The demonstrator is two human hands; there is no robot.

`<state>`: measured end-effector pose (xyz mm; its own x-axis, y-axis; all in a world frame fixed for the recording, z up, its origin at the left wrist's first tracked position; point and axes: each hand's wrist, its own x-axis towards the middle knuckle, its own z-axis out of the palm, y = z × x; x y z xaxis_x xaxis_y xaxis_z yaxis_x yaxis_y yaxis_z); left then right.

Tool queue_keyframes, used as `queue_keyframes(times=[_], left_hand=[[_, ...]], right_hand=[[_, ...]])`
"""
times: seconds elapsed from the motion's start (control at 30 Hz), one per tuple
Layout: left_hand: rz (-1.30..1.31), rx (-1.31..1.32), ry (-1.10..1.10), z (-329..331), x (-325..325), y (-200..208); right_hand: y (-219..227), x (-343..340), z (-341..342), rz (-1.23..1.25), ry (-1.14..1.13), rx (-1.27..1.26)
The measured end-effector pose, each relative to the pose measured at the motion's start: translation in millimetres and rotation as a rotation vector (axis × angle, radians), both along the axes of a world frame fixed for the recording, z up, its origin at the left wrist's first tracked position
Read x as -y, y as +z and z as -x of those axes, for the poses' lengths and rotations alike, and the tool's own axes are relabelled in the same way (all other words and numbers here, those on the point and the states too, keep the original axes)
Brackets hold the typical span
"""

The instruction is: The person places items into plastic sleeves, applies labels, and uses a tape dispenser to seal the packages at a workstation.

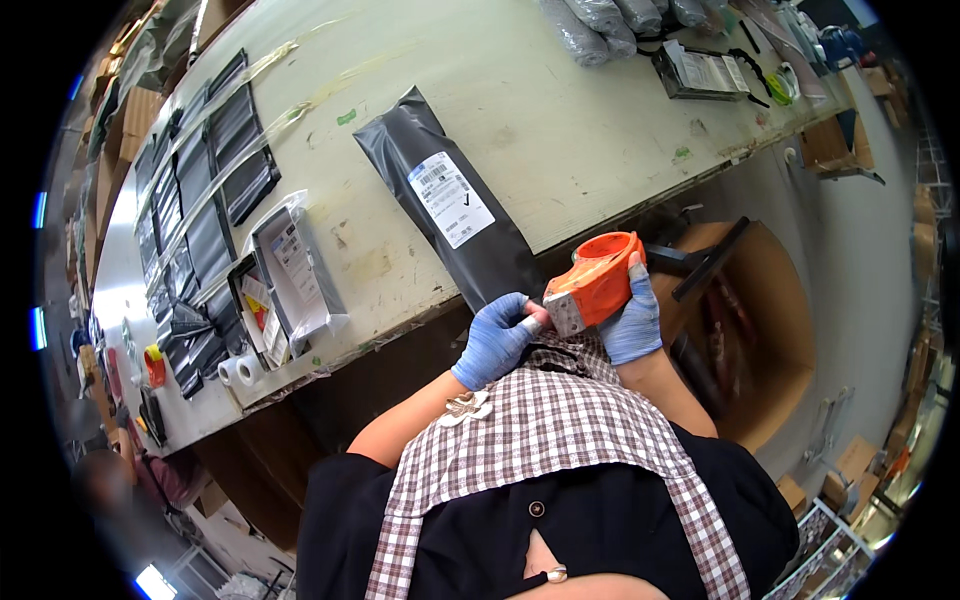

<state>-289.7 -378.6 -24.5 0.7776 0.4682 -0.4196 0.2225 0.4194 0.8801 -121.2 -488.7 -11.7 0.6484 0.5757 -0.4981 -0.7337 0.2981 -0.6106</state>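
A black plastic mailing bag (pixel 440 190) with a white label lies on the table, its near end reaching past the front edge. My right hand (pixel 636 318), in a blue glove with bare fingertips, grips an orange tape dispenser (pixel 600 275) just off the table's edge. In a matching glove, my left hand (pixel 498 342) is closed, thumb and fingers pinched together at the bag's near end, close beside the dispenser's grey front. What those fingers pinch is hidden.
Several black bags (pixel 205 190) lie along the table's left, near a clear-wrapped grey box (pixel 300 265) and two white rolls (pixel 240 371). Grey wrapped bundles (pixel 590 30) and a small box (pixel 705 72) stand far right. Below the edge is an open carton (pixel 785 330). Another person (pixel 165 475) is at left.
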Motion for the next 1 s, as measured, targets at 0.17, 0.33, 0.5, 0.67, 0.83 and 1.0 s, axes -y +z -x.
queue_keyframes(times=[0.17,0.33,0.5,0.67,0.83,1.0], left_hand=[[0.156,-0.137,0.069,46.8,-2.3,-2.6],[-0.062,-0.320,0.045,85.8,-12.5,-49.9],[-0.613,-0.657,-0.261,54.6,-20.9,-91.0],[-1.125,-0.435,-0.715,55.2,-65.2,8.7],[-1.896,0.233,-0.872,-34.5,-127.3,-5.3],[-1.570,0.468,-1.169,-72.7,-121.3,-12.2]], right_hand=[[-23.0,-7.6,-22.5,0.082,-0.272,0.218],[-74.5,-16.6,-20.6,0.318,-0.394,0.502],[-103.6,-26.0,17.7,0.511,-0.400,0.689],[-83.7,-26.8,19.9,0.406,-0.406,0.552],[-118.1,-21.7,16.1,0.296,-0.336,0.472],[-185.6,25.3,-1.8,0.170,-0.264,0.346]])
